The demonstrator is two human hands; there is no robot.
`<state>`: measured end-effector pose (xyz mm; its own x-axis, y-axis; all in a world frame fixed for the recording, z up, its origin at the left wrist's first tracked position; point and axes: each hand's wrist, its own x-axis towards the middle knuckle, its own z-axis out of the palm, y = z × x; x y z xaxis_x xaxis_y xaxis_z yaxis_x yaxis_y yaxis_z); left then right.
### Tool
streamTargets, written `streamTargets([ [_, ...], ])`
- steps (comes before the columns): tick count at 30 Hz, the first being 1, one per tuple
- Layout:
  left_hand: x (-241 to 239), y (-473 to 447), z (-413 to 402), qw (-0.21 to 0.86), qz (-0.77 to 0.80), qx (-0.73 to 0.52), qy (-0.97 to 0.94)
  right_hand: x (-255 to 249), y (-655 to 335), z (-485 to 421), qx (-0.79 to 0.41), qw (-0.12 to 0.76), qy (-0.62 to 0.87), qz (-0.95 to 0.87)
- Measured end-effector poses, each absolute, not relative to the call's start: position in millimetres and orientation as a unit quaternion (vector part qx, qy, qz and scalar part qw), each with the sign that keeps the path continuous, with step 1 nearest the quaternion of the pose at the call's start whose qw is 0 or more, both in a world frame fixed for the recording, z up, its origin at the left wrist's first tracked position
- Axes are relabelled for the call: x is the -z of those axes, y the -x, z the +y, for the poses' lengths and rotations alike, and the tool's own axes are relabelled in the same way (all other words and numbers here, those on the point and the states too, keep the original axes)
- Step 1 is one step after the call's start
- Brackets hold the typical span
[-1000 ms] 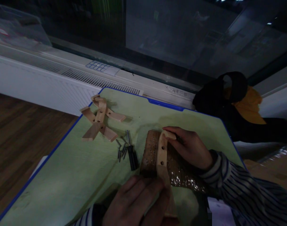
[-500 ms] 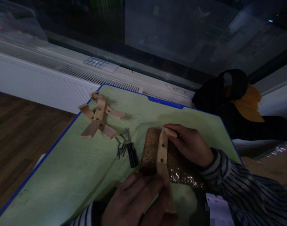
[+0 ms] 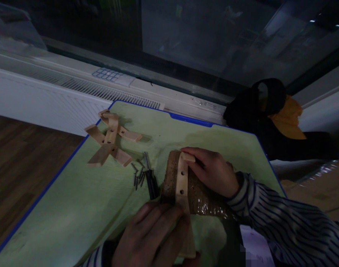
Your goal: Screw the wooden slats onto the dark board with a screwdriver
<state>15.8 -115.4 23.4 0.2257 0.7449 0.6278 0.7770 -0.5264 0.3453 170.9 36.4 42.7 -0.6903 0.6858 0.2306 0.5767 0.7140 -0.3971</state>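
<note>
A bent wooden piece with two drilled holes (image 3: pixel 182 181) lies lengthwise over a brown, perforated, shiny-wrapped block (image 3: pixel 171 172). Its curved far end is pinched by my right hand (image 3: pixel 215 170), thumb and fingers closed round it. My left hand (image 3: pixel 151 233) grips the nearer part, its fingers wrapped over the wood and partly hiding it. Just left of the block, a black-handled screwdriver (image 3: pixel 151 183) points away from me. Several screws (image 3: pixel 138 175) lie loose beside its shaft.
Several more bent wooden pieces (image 3: pixel 110 137) with holes sit in a crossed cluster at the table's far left. The light green table (image 3: pixel 60 207) has a blue edge. A radiator (image 3: pixel 47 92) stands behind it; a black and orange bag (image 3: pixel 269 111) is at the right. A pale paper (image 3: pixel 256 243) lies near my right sleeve.
The view has shifted slightly, so the table things sit a little further left. Both hands keep hold of the wooden piece, which stands a bit more upright in the picture.
</note>
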Motion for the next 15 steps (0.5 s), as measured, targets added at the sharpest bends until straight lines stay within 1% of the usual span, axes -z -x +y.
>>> streamTargets([
  [9, -22.4, -12.3, -115.5, -0.006, -0.477, 0.370, 0.797, -36.4, -173.0, 36.0, -0.130, 0.187, 0.304, -0.925],
  [15, -20.4, -13.2, -120.8, 0.018, -0.501, 0.357, 0.788, -32.4, -172.7, 39.2, -0.130, 0.195, 0.287, -0.929],
])
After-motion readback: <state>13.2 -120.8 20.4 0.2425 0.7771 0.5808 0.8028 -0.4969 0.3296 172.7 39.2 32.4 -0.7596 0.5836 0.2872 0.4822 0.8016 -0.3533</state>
